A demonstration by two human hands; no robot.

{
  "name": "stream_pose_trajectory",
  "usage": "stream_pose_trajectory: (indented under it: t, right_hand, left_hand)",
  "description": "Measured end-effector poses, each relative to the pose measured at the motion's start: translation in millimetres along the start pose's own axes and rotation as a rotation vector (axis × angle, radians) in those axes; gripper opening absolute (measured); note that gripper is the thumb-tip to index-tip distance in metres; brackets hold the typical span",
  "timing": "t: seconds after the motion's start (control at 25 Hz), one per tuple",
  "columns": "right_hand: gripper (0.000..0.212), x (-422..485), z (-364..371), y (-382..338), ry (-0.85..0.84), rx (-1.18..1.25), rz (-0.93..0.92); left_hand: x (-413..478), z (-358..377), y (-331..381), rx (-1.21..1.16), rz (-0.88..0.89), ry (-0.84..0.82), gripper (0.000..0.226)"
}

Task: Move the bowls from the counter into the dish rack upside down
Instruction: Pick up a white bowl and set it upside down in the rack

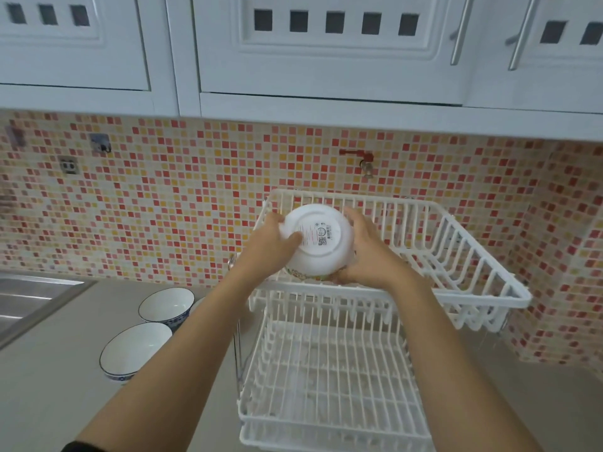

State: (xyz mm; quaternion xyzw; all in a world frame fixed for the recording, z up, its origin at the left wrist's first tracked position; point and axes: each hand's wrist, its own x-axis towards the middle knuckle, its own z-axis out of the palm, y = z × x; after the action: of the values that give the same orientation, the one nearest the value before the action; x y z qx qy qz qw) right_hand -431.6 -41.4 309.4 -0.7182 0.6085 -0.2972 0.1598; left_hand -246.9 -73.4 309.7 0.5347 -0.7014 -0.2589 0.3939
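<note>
A white bowl [318, 239] is turned bottom-up, its labelled base facing me, held over the left front part of the upper tier of a white wire dish rack [483, 256]. My left hand [270, 246] grips its left side and my right hand [368, 252] grips its right side. The rack's lower tier [326, 386] holds nothing. Two blue-and-white bowls stand upright on the grey counter to the left: one farther back [166, 305], one nearer [133, 350].
A steel sink [29, 301] lies at the far left. The mosaic tile wall carries a red tap [362, 158] behind the rack and a socket [69, 165]. White cupboards [319, 47] hang overhead. Bare counter [538, 402] lies right of the rack.
</note>
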Motion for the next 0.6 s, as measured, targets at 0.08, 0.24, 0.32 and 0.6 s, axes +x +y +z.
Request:
stream_pose_trajectory:
  t: [0.08,0.24,0.32,0.6]
  right_hand:
    - [0.127,-5.3,-5.2,-7.1,0.001,0.057,0.018]
    - [0.112,-1.8,-7.3,-41.8,0.144,0.100,-0.115]
    - [0.095,7.0,5.8,-71.9,0.204,0.135,-0.214]
    - [0.067,47.5,113.9,-170.9,0.222,0.211,-0.321]
  left_hand:
    - [-3.9,-4.3,3.4,-0.015,0.048,0.107,0.053]
    - [-4.1,-31.3,6.0,-0.106,0.118,0.284,0.052]
    - [-3.5,-54.7,-0.1,-0.111,0.132,0.323,0.052]
    - [7.6,-155.0,-84.0,0.034,0.052,0.419,0.051]
